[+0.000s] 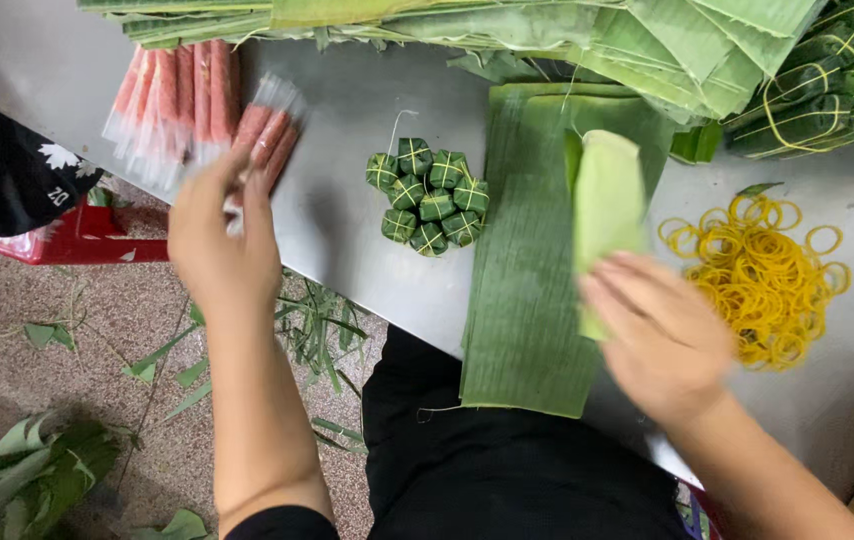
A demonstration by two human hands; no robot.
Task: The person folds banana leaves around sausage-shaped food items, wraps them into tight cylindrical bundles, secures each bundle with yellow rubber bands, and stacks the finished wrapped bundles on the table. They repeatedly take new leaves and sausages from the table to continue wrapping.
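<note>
The right hand (662,335) lies on a pale leaf strip (607,205), fingers together and pressing it flat onto the leaf stack (527,300) on the counter (347,150). The left hand (222,245) reaches to a pink packet (267,135); its fingers are blurred and I cannot tell their state. Between the hands sits a bundle (430,195) of small wrapped cubes. Yellow rubber bands (762,275) lie right of the stack. More packets (172,100) and leaves (547,30) lie farther.
</note>
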